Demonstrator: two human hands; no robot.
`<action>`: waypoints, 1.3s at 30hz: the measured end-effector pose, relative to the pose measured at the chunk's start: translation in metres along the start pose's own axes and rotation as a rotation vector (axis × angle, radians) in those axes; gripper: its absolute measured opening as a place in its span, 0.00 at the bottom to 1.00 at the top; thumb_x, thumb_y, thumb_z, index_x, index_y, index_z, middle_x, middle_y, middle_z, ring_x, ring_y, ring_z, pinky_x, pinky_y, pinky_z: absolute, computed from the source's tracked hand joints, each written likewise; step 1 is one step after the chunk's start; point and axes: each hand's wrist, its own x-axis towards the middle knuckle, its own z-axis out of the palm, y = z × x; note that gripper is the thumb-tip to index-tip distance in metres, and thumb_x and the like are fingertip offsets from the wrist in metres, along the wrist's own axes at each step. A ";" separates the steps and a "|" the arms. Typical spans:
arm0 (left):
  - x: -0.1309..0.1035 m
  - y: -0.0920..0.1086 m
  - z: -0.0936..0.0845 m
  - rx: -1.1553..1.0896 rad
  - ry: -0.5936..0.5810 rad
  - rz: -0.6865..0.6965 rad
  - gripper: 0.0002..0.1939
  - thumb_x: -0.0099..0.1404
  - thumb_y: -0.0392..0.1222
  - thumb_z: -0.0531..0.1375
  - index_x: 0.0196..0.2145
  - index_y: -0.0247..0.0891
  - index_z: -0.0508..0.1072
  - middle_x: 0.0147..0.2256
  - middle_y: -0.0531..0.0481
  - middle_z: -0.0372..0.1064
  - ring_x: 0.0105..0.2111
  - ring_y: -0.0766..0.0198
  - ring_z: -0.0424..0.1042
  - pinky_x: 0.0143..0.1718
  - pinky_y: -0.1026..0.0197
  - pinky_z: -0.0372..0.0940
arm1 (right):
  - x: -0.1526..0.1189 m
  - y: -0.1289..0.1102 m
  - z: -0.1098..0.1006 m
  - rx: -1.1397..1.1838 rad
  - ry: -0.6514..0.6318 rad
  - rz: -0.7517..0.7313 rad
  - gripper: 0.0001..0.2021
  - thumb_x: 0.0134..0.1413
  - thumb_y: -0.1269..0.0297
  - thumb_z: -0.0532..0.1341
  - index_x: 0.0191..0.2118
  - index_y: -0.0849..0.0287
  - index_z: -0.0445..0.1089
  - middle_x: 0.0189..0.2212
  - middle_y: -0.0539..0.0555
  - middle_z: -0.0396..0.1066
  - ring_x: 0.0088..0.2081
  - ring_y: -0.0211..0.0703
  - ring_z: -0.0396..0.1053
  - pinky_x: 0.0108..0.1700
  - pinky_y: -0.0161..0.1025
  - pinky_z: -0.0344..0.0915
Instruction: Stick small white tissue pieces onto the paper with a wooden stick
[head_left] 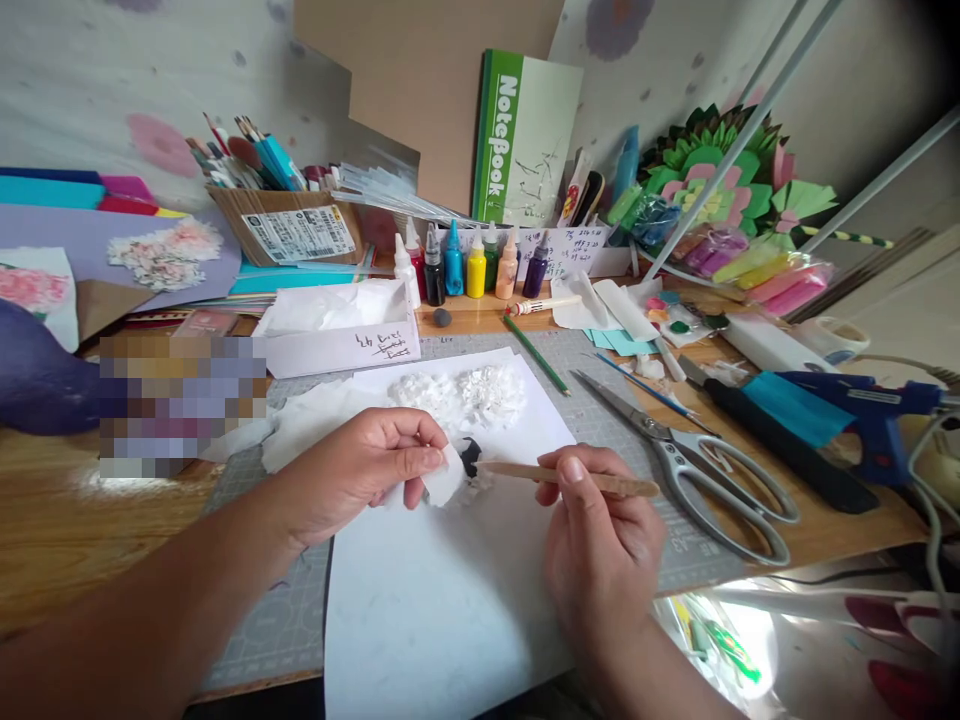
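Note:
My left hand (382, 458) pinches a small piece of white tissue paper (445, 482) between thumb and fingers. In my right hand (604, 520) is a flat wooden stick (540, 474), held like a pen. Its tip points left and meets a small dark patch (470, 457) beside the tissue; what that patch is I cannot make out. Both hands are over a white paper sheet (427, 620). Just beyond them on the sheet lie fluffy white crumpled-paper clusters (491, 396), partly hidden by my left hand.
Large scissors (675, 450) lie open at the right, near a black-handled cutter (787, 450) and a blue glue gun (870, 415). Several paint bottles (476, 265) stand behind a green pencil (536, 355). A white box (345, 340) holds tissue at the back left.

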 end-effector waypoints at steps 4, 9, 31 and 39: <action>0.000 -0.001 0.006 -0.060 -0.104 0.045 0.09 0.57 0.46 0.61 0.28 0.37 0.71 0.11 0.62 0.53 0.12 0.76 0.49 0.17 0.68 0.44 | -0.001 -0.002 -0.001 0.073 -0.027 0.003 0.12 0.59 0.65 0.58 0.25 0.59 0.71 0.23 0.50 0.66 0.25 0.37 0.62 0.28 0.36 0.59; 0.004 -0.004 0.013 0.209 0.053 0.049 0.10 0.58 0.47 0.59 0.27 0.37 0.70 0.13 0.59 0.57 0.14 0.73 0.55 0.17 0.68 0.48 | -0.003 -0.003 -0.002 0.129 -0.001 -0.056 0.11 0.59 0.68 0.57 0.26 0.58 0.70 0.23 0.49 0.66 0.25 0.37 0.62 0.29 0.35 0.59; 0.009 -0.016 0.016 0.436 0.137 0.040 0.09 0.58 0.45 0.55 0.27 0.39 0.71 0.14 0.58 0.61 0.16 0.68 0.60 0.16 0.67 0.51 | 0.003 -0.017 0.002 -0.361 -0.428 -0.300 0.08 0.58 0.74 0.55 0.31 0.61 0.69 0.22 0.48 0.66 0.24 0.35 0.64 0.27 0.33 0.58; 0.010 -0.016 0.015 0.472 0.138 0.064 0.09 0.59 0.45 0.55 0.27 0.39 0.70 0.15 0.59 0.62 0.16 0.69 0.61 0.17 0.67 0.52 | 0.003 -0.011 0.006 -0.408 -0.486 -0.292 0.08 0.60 0.74 0.55 0.32 0.61 0.69 0.23 0.49 0.66 0.25 0.35 0.63 0.28 0.32 0.58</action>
